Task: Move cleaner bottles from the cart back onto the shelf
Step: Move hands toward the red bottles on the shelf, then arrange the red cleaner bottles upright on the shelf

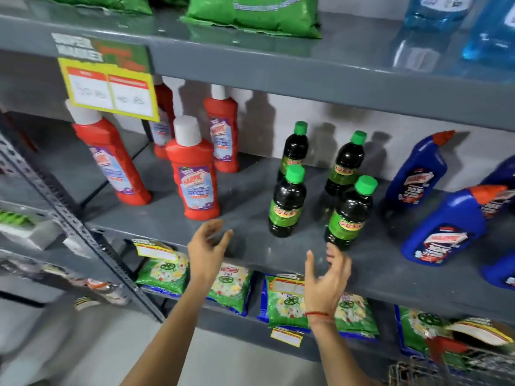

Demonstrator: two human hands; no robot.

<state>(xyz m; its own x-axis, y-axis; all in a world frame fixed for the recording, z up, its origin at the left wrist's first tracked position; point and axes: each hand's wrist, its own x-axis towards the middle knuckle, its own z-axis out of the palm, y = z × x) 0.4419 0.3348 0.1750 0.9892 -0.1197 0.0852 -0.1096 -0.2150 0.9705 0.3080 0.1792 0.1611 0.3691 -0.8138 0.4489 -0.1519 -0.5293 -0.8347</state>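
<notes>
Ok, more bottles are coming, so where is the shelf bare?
Bare shelf lies between the red bottles and the dark bottles, and along the front edge by both hands. The blue bottles crowd the right end.

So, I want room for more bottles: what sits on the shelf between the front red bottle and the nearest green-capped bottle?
Nothing: in the head view the shelf is bare between the front red bottle and the green-capped bottle.

On the middle shelf [250, 190], four Harpic bottles [195, 179] stand at left, four capped bottles [288, 201] in the centre, angled-neck bottles [418, 171] at right. Pouches [281, 299] lie on the shelf below, bags [250, 15] above.
</notes>
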